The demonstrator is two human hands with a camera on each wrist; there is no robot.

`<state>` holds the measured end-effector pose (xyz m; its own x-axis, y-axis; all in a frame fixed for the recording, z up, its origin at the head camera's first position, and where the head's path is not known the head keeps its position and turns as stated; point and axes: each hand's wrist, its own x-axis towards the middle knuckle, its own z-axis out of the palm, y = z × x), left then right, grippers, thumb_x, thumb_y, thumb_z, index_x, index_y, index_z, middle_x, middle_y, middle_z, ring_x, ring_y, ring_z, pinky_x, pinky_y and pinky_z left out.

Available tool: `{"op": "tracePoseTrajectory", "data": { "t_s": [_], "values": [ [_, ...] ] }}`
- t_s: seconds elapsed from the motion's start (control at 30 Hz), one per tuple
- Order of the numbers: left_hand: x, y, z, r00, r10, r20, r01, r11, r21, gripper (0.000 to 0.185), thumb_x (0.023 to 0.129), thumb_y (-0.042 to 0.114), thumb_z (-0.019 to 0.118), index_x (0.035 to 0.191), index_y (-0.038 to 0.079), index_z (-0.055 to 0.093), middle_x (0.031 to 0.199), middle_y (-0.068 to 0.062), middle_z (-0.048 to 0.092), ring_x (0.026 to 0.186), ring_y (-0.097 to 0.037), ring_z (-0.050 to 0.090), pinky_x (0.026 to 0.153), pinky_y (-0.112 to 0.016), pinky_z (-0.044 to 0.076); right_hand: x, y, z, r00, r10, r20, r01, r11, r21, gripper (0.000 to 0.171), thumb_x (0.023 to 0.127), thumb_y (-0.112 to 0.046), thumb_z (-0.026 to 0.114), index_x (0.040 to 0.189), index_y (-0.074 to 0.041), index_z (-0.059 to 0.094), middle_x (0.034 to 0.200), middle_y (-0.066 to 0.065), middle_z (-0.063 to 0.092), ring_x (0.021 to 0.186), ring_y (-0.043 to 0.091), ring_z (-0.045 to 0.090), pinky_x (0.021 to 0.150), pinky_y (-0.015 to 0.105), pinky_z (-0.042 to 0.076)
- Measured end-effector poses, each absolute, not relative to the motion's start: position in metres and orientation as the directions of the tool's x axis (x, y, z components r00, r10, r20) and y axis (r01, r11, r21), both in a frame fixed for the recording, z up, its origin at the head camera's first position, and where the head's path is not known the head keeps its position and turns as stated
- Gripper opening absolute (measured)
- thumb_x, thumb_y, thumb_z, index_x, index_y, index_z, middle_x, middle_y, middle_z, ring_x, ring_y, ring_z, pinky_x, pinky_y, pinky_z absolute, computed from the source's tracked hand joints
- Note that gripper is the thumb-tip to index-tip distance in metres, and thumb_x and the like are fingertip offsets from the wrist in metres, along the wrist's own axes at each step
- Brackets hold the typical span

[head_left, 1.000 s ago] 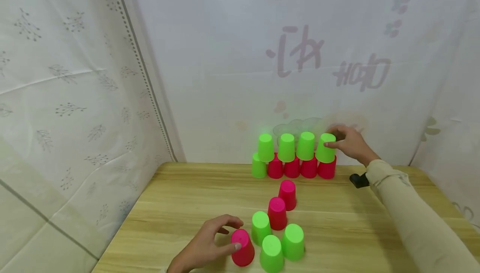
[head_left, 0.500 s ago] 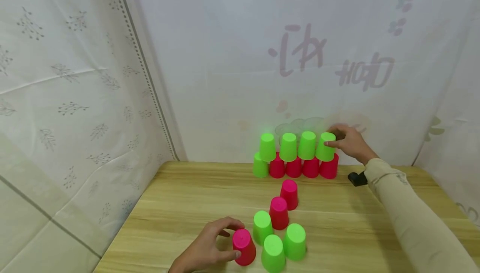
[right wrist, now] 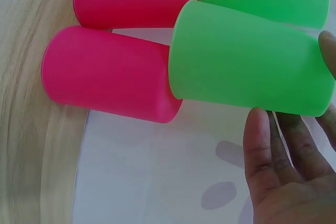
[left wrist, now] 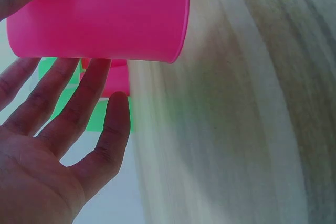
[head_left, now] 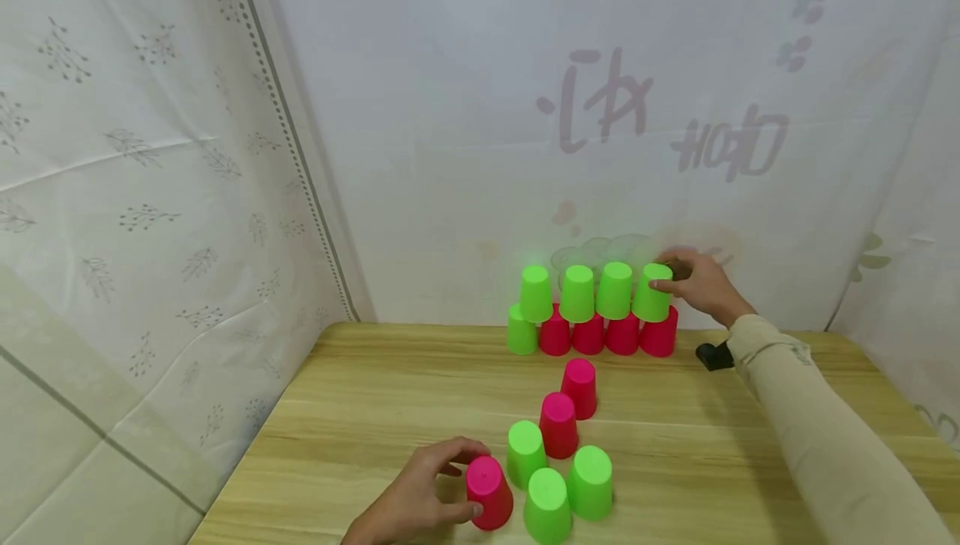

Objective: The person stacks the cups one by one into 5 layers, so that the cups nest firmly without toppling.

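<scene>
My left hand [head_left: 412, 491] holds an upside-down pink cup [head_left: 489, 495] at the table's near side, thumb on one side and fingertips on the other. In the left wrist view the same pink cup [left wrist: 105, 17] stands with its rim on or near the wood. At the back, my right hand [head_left: 708, 285] pinches the rightmost green cup [head_left: 651, 295] of an upper row. That green cup [right wrist: 247, 59] rests its rim over the end of a pink cup [right wrist: 113, 74] in the right wrist view. Part of the right hand's fingers is hidden behind the cup.
Several green cups [head_left: 577, 295] top a lower row of pink cups [head_left: 588, 337] with one green cup [head_left: 522, 332] at its left. Two pink cups [head_left: 558, 427] and three green cups [head_left: 547, 507] stand loose in front. A black object [head_left: 714, 357] lies by the right sleeve.
The left fingers have closed in on the pink cup. The right hand stays at the rightmost green cup. The view has shifted slightly.
</scene>
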<state>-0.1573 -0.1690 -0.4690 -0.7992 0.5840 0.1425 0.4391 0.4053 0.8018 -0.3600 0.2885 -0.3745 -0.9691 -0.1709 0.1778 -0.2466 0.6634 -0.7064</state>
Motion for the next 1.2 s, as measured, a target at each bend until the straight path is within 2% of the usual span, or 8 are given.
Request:
{"op": "tracePoseTrajectory", "data": {
  "t_s": [0.1,0.33,0.7,0.9,1.03,1.13,1.2],
  "values": [
    [-0.157,-0.169,-0.469,-0.801,0.587,0.118,0.421,0.412,0.809,0.044,0.087,0.028,0.079,0.127,0.024,0.061,0.12,0.005,0.069,0.11,-0.001,0.062,0.095,-0.033,0.057,-0.36,0.288,-0.374,-0.971,-0.17,0.168,-0.239,0.665,-0.708,0.05,0.094,-0.029,0.072,0.132,-0.001,0.057,0.125,0.025,0.065,0.109,0.037,0.064,0.085,0.033,0.053],
    [-0.156,-0.169,-0.468,-0.809,0.58,0.097,0.396,0.415,0.819,0.042,0.087,0.028,0.078,0.126,0.024,0.061,0.119,0.006,0.069,0.109,-0.001,0.062,0.095,-0.035,0.057,-0.357,0.292,-0.376,-0.977,-0.168,0.135,-0.213,0.654,-0.726,0.067,0.093,-0.03,0.073,0.146,-0.001,0.044,0.14,0.03,0.055,0.124,0.046,0.057,0.1,0.057,0.051],
    [-0.161,-0.171,-0.457,-0.825,0.553,0.113,0.408,0.445,0.798,0.042,0.09,0.029,0.075,0.128,0.025,0.059,0.12,0.007,0.069,0.11,-0.003,0.063,0.093,-0.036,0.058,-0.342,0.299,-0.379,-0.982,-0.138,0.128,-0.187,0.63,-0.754,0.074,0.092,-0.036,0.072,0.15,-0.003,0.039,0.145,0.028,0.051,0.13,0.046,0.053,0.102,0.063,0.048],
    [-0.167,-0.172,-0.444,-0.8,0.557,0.221,0.507,0.432,0.746,0.044,0.088,0.024,0.077,0.127,0.027,0.059,0.118,0.009,0.069,0.108,-0.005,0.065,0.09,-0.035,0.059,-0.327,0.302,-0.377,-0.976,-0.117,0.184,-0.216,0.622,-0.753,0.072,0.093,-0.036,0.072,0.149,-0.003,0.041,0.147,0.027,0.05,0.13,0.046,0.052,0.103,0.065,0.045],
    [-0.175,-0.174,-0.429,-0.774,0.565,0.284,0.568,0.422,0.707,0.044,0.086,0.021,0.079,0.126,0.025,0.059,0.117,0.008,0.07,0.107,-0.005,0.065,0.089,-0.033,0.059,-0.315,0.3,-0.375,-0.961,-0.102,0.257,-0.262,0.631,-0.73,0.066,0.095,-0.035,0.07,0.147,-0.004,0.044,0.145,0.024,0.053,0.127,0.043,0.054,0.096,0.054,0.051],
    [-0.181,-0.174,-0.418,-0.759,0.574,0.308,0.592,0.41,0.694,0.044,0.086,0.02,0.079,0.126,0.024,0.06,0.116,0.008,0.07,0.106,-0.005,0.065,0.088,-0.033,0.059,-0.305,0.297,-0.373,-0.948,-0.096,0.302,-0.292,0.639,-0.712,0.061,0.095,-0.034,0.069,0.145,-0.005,0.048,0.142,0.021,0.056,0.124,0.038,0.057,0.089,0.033,0.051],
    [-0.185,-0.173,-0.412,-0.752,0.579,0.314,0.6,0.405,0.69,0.044,0.086,0.02,0.079,0.126,0.024,0.06,0.116,0.007,0.07,0.106,-0.005,0.066,0.088,-0.034,0.059,-0.299,0.294,-0.37,-0.942,-0.103,0.321,-0.311,0.631,-0.711,0.058,0.095,-0.033,0.069,0.143,-0.006,0.05,0.139,0.02,0.058,0.119,0.028,0.06,0.084,0.022,0.049]
  ]
}}
